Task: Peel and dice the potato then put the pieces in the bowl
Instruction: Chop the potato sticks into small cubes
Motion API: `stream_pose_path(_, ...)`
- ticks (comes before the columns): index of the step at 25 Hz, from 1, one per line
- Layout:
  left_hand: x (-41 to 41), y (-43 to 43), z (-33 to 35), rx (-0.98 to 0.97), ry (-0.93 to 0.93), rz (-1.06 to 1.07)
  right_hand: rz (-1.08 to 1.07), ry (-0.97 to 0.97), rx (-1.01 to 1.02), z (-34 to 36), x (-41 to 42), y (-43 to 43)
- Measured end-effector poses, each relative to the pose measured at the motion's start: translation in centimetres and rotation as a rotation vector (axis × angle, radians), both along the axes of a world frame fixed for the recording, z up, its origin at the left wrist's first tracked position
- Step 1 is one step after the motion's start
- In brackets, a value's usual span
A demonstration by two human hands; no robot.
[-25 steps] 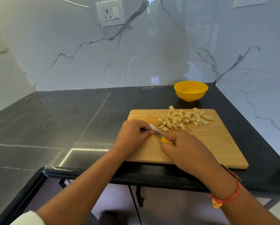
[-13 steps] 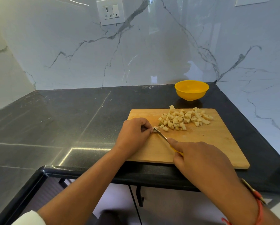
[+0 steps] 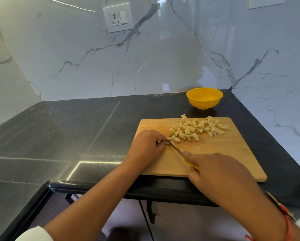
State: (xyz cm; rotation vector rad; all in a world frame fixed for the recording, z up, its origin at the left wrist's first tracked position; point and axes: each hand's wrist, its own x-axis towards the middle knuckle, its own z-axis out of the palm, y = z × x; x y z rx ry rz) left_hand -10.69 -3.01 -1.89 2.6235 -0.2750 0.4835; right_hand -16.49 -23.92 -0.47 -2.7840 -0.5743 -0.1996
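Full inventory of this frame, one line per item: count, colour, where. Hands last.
bowl: 1, yellow, on the counter behind the board, no pieces visible inside
cutting board: 1, pale wood, at the counter's front edge
diced potato: 1 pile, too many to count, pale yellow, far side of the board
potato piece: 1, pale, at the left fingertips, mostly hidden
knife: 1, steel blade, yellow handle, tip at that piece
counter: 1, black
wall: white marble, grey veins
socket plates: 2, white, on the wall, one cut off top right
wristband: 1, orange-red, right wrist
sleeve: 1, white, left arm
left hand: pinches the potato piece
right hand: grips the knife handle
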Motion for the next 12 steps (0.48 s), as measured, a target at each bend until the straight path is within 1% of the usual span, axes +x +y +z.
stream_pose_path(5,0.1,0.0,-0.2,-0.029,-0.008,0.021,-0.022,0.01,-0.038,0.1,-0.4,-1.3)
stream_pose_path(7,0.1,-0.1,-0.3,-0.033,-0.01,0.036,-0.025,-0.023,-0.041,0.1,-0.5,-1.8)
stream_pose_path(10,-0.1,-0.3,-0.3,-0.044,-0.003,0.07,-0.047,-0.082,0.046,0.0,-0.4,-2.1)
stream_pose_path(12,-0.3,-0.3,-0.3,-0.076,0.013,0.075,-0.054,-0.031,0.126,-0.2,0.0,-2.0)
